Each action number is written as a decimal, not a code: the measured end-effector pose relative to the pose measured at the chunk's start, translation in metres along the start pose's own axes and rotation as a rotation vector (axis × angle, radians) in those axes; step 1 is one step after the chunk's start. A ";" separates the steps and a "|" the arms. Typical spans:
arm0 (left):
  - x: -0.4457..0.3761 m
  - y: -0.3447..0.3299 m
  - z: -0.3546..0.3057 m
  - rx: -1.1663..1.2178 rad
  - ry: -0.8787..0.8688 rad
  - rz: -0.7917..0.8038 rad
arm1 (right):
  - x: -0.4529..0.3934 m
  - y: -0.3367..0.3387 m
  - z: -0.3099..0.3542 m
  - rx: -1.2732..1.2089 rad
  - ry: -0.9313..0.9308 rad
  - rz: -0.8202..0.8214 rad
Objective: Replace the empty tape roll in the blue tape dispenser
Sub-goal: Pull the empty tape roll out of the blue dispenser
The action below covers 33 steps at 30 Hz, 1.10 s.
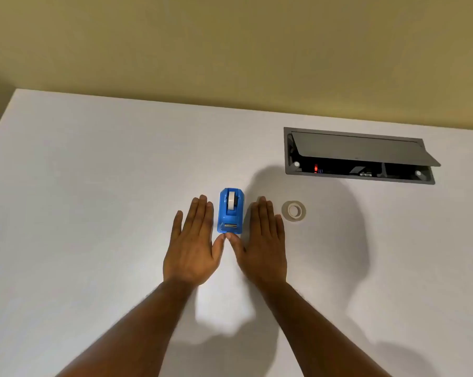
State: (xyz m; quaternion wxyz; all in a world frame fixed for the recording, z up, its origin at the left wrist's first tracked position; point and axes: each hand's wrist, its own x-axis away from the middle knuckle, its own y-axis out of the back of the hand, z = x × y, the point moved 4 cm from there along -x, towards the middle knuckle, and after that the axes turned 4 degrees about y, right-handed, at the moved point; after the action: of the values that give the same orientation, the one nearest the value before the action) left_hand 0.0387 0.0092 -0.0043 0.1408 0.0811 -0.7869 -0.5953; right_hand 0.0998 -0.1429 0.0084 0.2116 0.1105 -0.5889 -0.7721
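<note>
A blue tape dispenser stands on the white table, its cutter end toward me and a white core in its cradle. My left hand lies flat, palm down, just left of the dispenser. Flat on the dispenser's right lies my right hand. Both thumbs meet at the dispenser's near end. Neither hand holds anything. A clear tape roll lies flat on the table just right of my right hand.
A grey cable hatch is set into the table at the back right, its lid propped open. A beige wall rises behind the table's far edge.
</note>
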 end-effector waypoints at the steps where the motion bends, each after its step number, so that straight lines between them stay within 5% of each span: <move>1: 0.000 0.001 0.000 -0.007 0.005 0.008 | 0.000 0.001 0.002 -0.016 -0.020 -0.004; 17: 0.001 -0.001 0.002 -0.026 -0.026 0.031 | -0.004 -0.009 0.016 0.025 -0.122 -0.021; 27: -0.024 0.028 -0.010 0.649 0.076 0.000 | -0.002 -0.010 0.015 0.043 -0.104 -0.026; 33: -0.049 0.046 -0.020 0.579 -0.045 0.041 | -0.002 -0.007 0.015 0.037 -0.105 -0.030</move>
State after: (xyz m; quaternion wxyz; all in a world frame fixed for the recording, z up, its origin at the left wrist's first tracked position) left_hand 0.0937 0.0183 0.0388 0.1060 0.0887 -0.9284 -0.3449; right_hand 0.0937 -0.1274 0.0056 0.1669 0.0824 -0.6116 -0.7690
